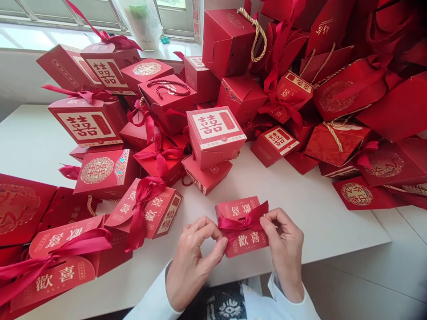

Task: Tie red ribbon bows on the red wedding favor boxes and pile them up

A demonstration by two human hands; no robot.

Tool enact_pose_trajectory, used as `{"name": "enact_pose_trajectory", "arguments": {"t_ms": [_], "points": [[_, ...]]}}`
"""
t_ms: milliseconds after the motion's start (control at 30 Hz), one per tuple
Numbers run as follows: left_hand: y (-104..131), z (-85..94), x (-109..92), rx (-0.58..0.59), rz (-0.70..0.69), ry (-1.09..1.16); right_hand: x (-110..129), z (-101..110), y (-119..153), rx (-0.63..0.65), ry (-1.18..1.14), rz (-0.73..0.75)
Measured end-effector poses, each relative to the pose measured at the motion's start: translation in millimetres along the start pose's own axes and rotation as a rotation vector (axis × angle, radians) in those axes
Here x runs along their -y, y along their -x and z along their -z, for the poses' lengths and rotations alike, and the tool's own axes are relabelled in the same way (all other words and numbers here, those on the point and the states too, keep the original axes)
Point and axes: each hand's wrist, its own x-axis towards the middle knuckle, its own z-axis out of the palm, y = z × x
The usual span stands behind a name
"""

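Note:
A small red gift box [248, 250] with pale lettering lies at the front of the white table. Across its top runs a dark pink ribbon [240, 226], tied in the middle. My left hand [196, 258] pinches the ribbon's left part between thumb and forefinger, at the box's left edge. At the right, my right hand [283, 242] grips the other part of the ribbon in a pinch near the box's upper right corner. The underside of the box is hidden.
Many red gift boxes [213, 129] crowd the back and left of the white table [316, 222]. Nearby on the left sits a ribboned box [148, 209]. Bags with gold cord handles [256, 35] are heaped at the right. A plastic bag [140, 22] stands on the windowsill.

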Motion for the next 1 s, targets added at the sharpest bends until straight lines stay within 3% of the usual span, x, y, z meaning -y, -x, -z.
{"name": "enact_pose_trajectory", "arguments": {"t_ms": [267, 400, 633, 1000], "points": [[-3, 1.1, 4, -0.142, 0.06, 0.218, 5, 2, 3, 0.062, 0.02, 0.082], [-13, 0.4, 4, -0.096, 0.013, 0.21, 4, 3, 3, 0.061, 0.049, 0.118], [-25, -5.3, 3, -0.255, -0.003, 0.219, 4, 3, 3, 0.059, 0.056, 0.104], [-35, -5.3, 13, -0.209, -0.048, 0.353, 5, 3, 5, 0.058, 0.01, 0.071]]}}
